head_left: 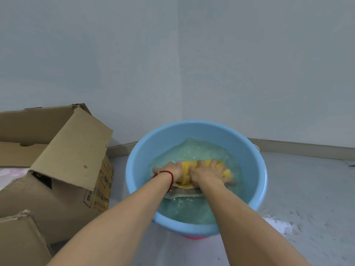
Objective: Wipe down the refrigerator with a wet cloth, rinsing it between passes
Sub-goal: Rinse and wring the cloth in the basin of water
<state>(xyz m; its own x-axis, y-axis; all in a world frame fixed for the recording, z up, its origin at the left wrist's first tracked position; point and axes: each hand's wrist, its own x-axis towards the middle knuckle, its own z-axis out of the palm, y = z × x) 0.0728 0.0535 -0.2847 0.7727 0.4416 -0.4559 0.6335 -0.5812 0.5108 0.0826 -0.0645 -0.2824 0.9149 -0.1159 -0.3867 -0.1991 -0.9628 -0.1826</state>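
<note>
She is at the rinsing step: both hands are down in the blue basin (249, 150), working the yellow cloth (189, 166) in foamy water. The left hand (172, 168), a red string (167, 172) at its wrist, curls round the cloth's 9 o'clock end; the right hand (203, 171) clutches it toward 3 o'clock. Next, I'd judge, comes lifting and wringing it before returning to the refrigerator, which is out of sight. Count: 1 basin, 1 cloth, 2 hands, and at 8 o'clock 2 cardboard boxes (63, 158).
</note>
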